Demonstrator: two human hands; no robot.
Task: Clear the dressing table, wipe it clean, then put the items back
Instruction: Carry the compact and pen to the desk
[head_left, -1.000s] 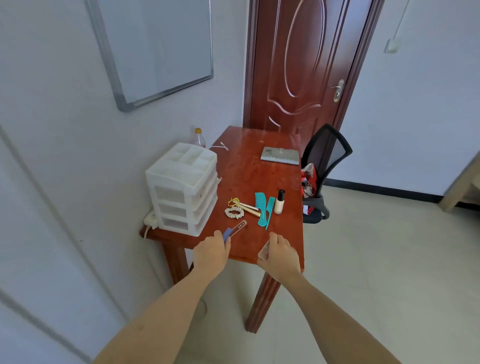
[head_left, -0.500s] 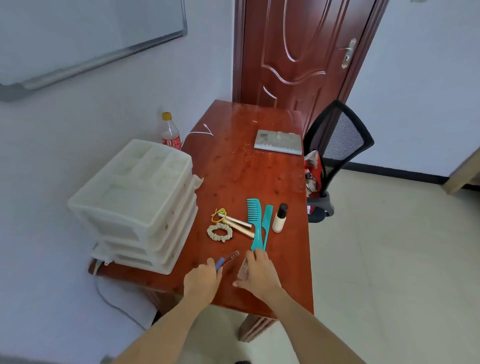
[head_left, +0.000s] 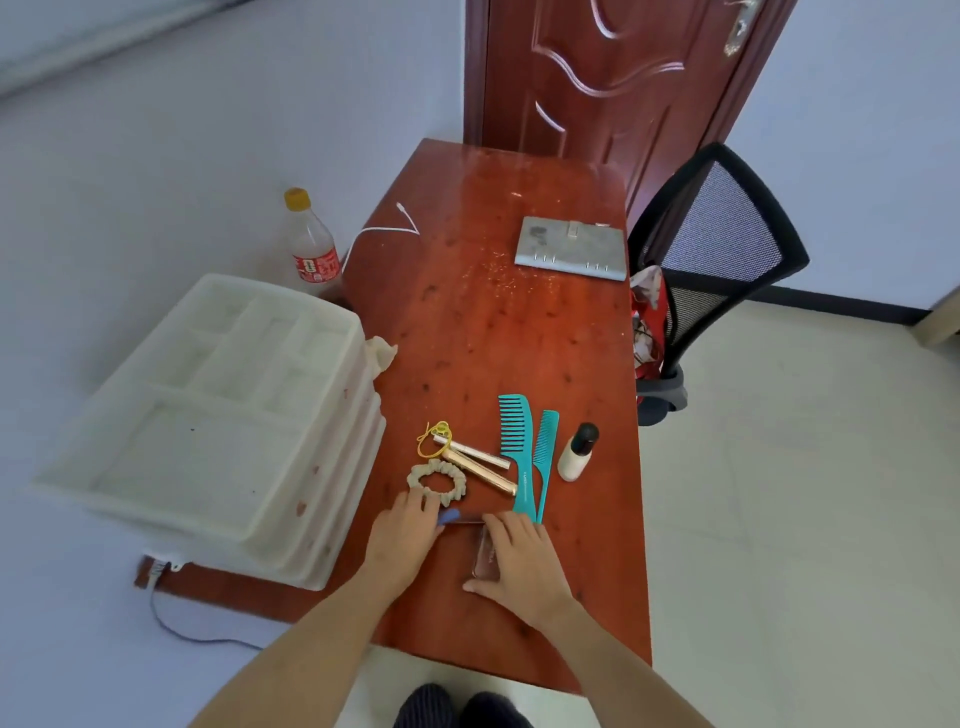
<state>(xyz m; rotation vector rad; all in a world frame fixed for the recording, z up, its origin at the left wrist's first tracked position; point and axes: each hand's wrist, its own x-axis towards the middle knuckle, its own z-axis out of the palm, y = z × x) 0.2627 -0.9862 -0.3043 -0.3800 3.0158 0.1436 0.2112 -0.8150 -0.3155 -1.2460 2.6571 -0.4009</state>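
The reddish-brown wooden counter (head_left: 498, 332) by the door now fills the view, the person having stepped in. Left hand (head_left: 402, 535) fingers pinch a blue-tipped stick (head_left: 451, 516); right hand (head_left: 519, 564) closes on a small clear case (head_left: 483, 558). Clearing is only starting; teal combs (head_left: 522, 452) remain.

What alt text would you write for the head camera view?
Two hands, left and right, reach small items on a red-brown table near two teal combs, a scrunchie and a small bottle; white drawers stand left.

Both hands have slid forward — left hand (head_left: 402, 530) now touches the scrunchie (head_left: 438, 480).
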